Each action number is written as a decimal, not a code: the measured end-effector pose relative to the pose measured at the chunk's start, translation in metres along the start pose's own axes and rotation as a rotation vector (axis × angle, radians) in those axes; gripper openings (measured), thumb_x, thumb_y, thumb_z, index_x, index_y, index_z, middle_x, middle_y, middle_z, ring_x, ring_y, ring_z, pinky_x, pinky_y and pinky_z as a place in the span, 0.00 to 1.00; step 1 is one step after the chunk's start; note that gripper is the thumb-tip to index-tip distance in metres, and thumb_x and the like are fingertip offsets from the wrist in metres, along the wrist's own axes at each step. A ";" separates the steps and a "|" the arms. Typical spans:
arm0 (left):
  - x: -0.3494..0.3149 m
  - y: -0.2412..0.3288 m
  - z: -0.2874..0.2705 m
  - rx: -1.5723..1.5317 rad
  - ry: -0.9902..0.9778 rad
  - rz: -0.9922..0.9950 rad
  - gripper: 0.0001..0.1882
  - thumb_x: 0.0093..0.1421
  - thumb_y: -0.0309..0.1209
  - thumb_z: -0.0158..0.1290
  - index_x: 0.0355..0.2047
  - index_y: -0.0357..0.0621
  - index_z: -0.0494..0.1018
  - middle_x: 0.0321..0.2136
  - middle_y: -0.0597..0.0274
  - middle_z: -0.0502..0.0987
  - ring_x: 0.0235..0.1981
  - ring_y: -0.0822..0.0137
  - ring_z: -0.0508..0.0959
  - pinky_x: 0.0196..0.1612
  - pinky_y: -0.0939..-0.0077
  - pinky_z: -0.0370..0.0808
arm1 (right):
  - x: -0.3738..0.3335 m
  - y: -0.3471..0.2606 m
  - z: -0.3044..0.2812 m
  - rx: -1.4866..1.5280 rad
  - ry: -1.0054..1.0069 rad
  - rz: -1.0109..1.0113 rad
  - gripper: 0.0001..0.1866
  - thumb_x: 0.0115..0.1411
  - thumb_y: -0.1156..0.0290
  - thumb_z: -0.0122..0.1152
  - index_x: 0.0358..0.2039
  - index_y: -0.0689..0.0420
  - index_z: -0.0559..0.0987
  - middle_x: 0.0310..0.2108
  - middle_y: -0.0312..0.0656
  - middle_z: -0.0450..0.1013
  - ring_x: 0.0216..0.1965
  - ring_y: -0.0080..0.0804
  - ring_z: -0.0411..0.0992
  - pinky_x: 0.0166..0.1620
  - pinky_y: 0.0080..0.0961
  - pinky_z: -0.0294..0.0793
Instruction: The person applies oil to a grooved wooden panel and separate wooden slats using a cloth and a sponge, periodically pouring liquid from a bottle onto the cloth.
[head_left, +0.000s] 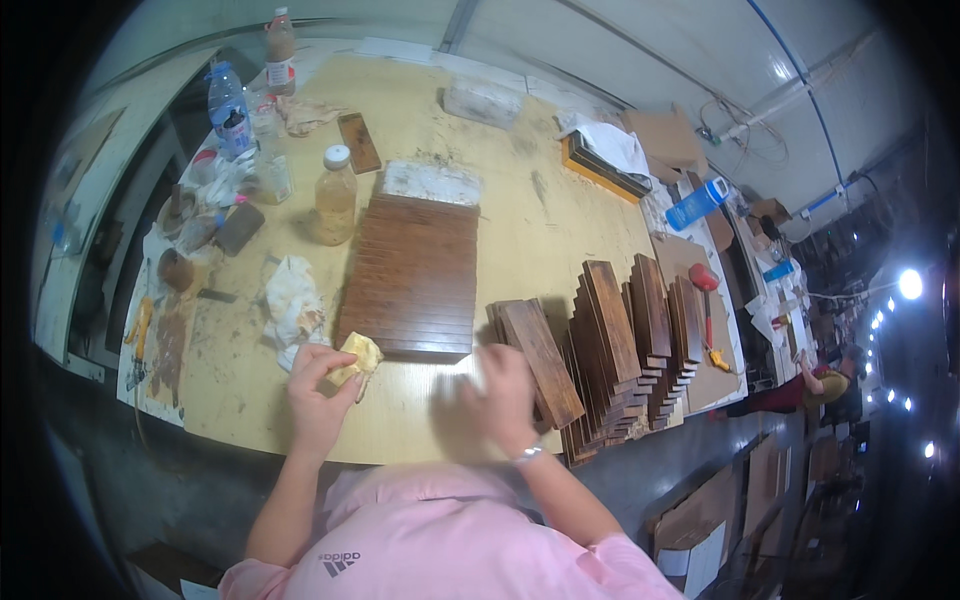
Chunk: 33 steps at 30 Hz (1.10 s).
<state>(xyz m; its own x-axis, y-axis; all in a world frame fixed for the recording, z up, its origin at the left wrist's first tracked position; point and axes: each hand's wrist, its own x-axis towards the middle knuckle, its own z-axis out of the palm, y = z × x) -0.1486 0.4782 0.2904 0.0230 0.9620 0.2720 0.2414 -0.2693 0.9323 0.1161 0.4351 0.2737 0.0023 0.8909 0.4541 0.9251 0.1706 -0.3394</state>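
Note:
My left hand (317,392) is closed on a crumpled yellow rag (361,357), pinching it at the near left corner of a block of dark brown wooden boards (415,275) laid edge to edge. My right hand (503,395) is smeared by motion, so its fingers cannot be read. It is between that block and a tilted brown board (541,362) on top of the nearest stack. Further right stand leaning stacks of similar boards (610,325). A whitish wrapped block (430,184) sits against the far end of the laid-out boards.
Left of the boards are a bottle of yellowish liquid (336,198), a crumpled stained cloth (293,300) and a blue-labelled water bottle (229,108). A red-headed tool (704,278) and a blue bottle (697,204) lie at the right. Another person (822,385) is in the right background.

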 end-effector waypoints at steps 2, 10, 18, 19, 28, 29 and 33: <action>0.001 0.000 -0.002 -0.002 -0.014 0.013 0.14 0.49 0.15 0.62 0.37 0.38 0.79 0.36 0.61 0.72 0.41 0.65 0.74 0.47 0.75 0.72 | 0.008 -0.014 0.029 0.044 -0.036 -0.150 0.26 0.49 0.71 0.67 0.50 0.61 0.75 0.42 0.50 0.70 0.44 0.50 0.68 0.47 0.43 0.70; -0.013 -0.018 -0.023 -0.041 0.026 -0.056 0.15 0.50 0.13 0.60 0.39 0.37 0.78 0.38 0.62 0.71 0.42 0.67 0.73 0.48 0.77 0.70 | 0.016 -0.029 0.071 -0.043 -0.118 -0.127 0.16 0.46 0.71 0.64 0.38 0.58 0.74 0.34 0.47 0.66 0.38 0.45 0.67 0.42 0.40 0.68; -0.018 -0.011 -0.029 0.070 0.002 -0.014 0.16 0.48 0.14 0.61 0.38 0.38 0.78 0.38 0.60 0.72 0.43 0.66 0.74 0.49 0.75 0.71 | 0.025 -0.040 0.042 0.271 -0.637 0.352 0.06 0.59 0.67 0.60 0.33 0.56 0.77 0.33 0.50 0.75 0.37 0.54 0.74 0.40 0.43 0.72; -0.020 -0.004 -0.023 0.089 -0.015 0.022 0.16 0.47 0.15 0.62 0.38 0.39 0.79 0.38 0.60 0.72 0.42 0.65 0.74 0.47 0.74 0.72 | 0.013 -0.028 0.048 0.515 -0.601 0.475 0.09 0.65 0.67 0.57 0.34 0.60 0.79 0.31 0.50 0.79 0.34 0.49 0.77 0.41 0.39 0.75; 0.005 0.010 -0.004 0.205 -0.200 0.326 0.17 0.45 0.20 0.66 0.37 0.46 0.82 0.35 0.58 0.74 0.36 0.59 0.77 0.39 0.67 0.76 | 0.013 -0.057 0.000 1.467 -0.631 1.065 0.11 0.69 0.72 0.53 0.42 0.67 0.79 0.36 0.41 0.78 0.38 0.27 0.76 0.42 0.26 0.76; 0.027 -0.003 -0.010 0.214 -0.095 0.309 0.17 0.45 0.19 0.66 0.37 0.45 0.82 0.35 0.59 0.74 0.36 0.60 0.77 0.39 0.67 0.75 | 0.011 -0.060 -0.002 1.447 -0.665 1.051 0.11 0.69 0.72 0.53 0.42 0.67 0.79 0.36 0.41 0.78 0.38 0.26 0.76 0.43 0.25 0.76; 0.070 -0.013 -0.032 0.248 0.123 0.293 0.16 0.45 0.19 0.66 0.37 0.42 0.81 0.36 0.59 0.74 0.36 0.61 0.77 0.39 0.70 0.75 | 0.004 -0.059 -0.007 1.250 -0.671 0.861 0.11 0.66 0.73 0.57 0.43 0.66 0.80 0.35 0.36 0.78 0.36 0.20 0.74 0.42 0.21 0.74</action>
<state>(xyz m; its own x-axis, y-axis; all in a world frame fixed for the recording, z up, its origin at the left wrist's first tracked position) -0.1812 0.5478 0.3044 0.0124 0.8297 0.5581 0.4691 -0.4978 0.7295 0.0637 0.4255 0.3011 -0.1419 0.8516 -0.5047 -0.1176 -0.5207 -0.8456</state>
